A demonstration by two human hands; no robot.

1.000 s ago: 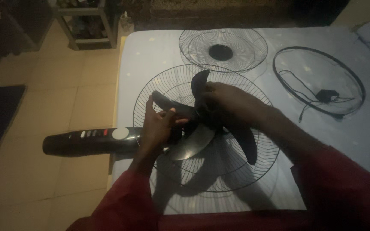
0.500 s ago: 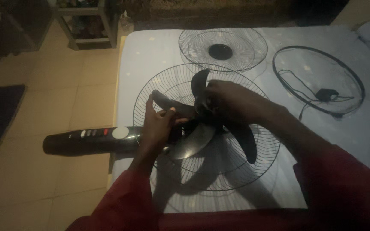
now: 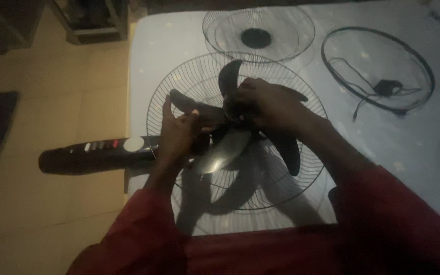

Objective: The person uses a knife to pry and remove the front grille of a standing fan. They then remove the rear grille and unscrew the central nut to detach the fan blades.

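Observation:
A black fan blade set (image 3: pixel 228 148) sits inside a round wire rear grille (image 3: pixel 301 175) lying on a pale bed sheet. My left hand (image 3: pixel 176 135) grips one blade at its left side. Over the hub of the blades, my right hand (image 3: pixel 266 104) is closed with its fingers around the centre; what is under the fingers is hidden. The fan's black control column (image 3: pixel 95 153) with several buttons sticks out left over the floor.
A second wire grille with a dark centre cap (image 3: pixel 258 33) lies at the far end of the bed. A black rim ring (image 3: pixel 378 69) with a small plug and cable (image 3: pixel 385 87) inside lies at right. Tiled floor, a dark mat and a shelf are at left.
The view has tilted, so everything sits a little higher and further left in the frame. Both hands keep their hold on the blades and hub.

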